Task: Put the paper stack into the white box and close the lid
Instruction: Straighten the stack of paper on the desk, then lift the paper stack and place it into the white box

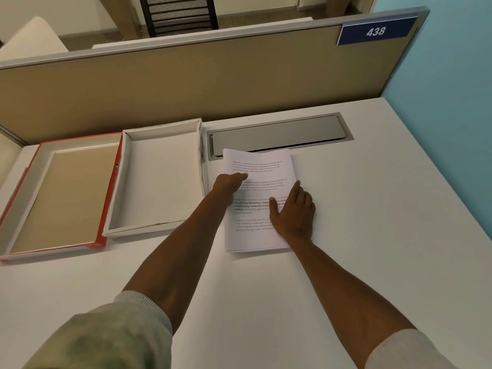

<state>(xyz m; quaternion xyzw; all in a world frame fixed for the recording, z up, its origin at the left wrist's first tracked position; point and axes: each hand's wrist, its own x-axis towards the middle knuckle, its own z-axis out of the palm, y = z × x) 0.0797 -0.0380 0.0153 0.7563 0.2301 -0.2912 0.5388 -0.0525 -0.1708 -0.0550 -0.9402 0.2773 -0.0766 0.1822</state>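
Paper stack (pixel 259 235) lies flat on the white counter (pixel 372 235), printed side up, just right of the white box (pixel 159 182). Its far edge overlaps the front lip of the grey cable flap (pixel 279 134) set into the counter. Top sheets look slightly fanned at the far and near edges.

Left hand (pixel 229 186) sits at the stack's left edge, fingers curled under out of sight, thumb on top of the page; cannot tell if it pinches the sheets or just rests. Right hand (pixel 291 209) lies flat on the stack's right half, fingers together, thumb splayed left, palm pressing the paper down.

White box is open, interior bare, walls low, right wall near the stack's left edge with a narrow strip of counter between. Its far wall sits close to the tan partition (pixel 186 83). Red-edged lid (pixel 53 198) lies upside down, touching the box's left wall, tan inside facing up; its near-left corner is at the picture's edge.

Open counter: broad bare area right of the stack up to the teal wall (pixel 452 102), and a wide bare area in front, crossed by both forearms. Pale sleeves (pixel 119 336) are pushed up to the elbows.

Partition carries a blue plate (pixel 375 31) reading 438. Behind it, a black mesh chair back (pixel 178 14) and a cream seat (pixel 29 38).
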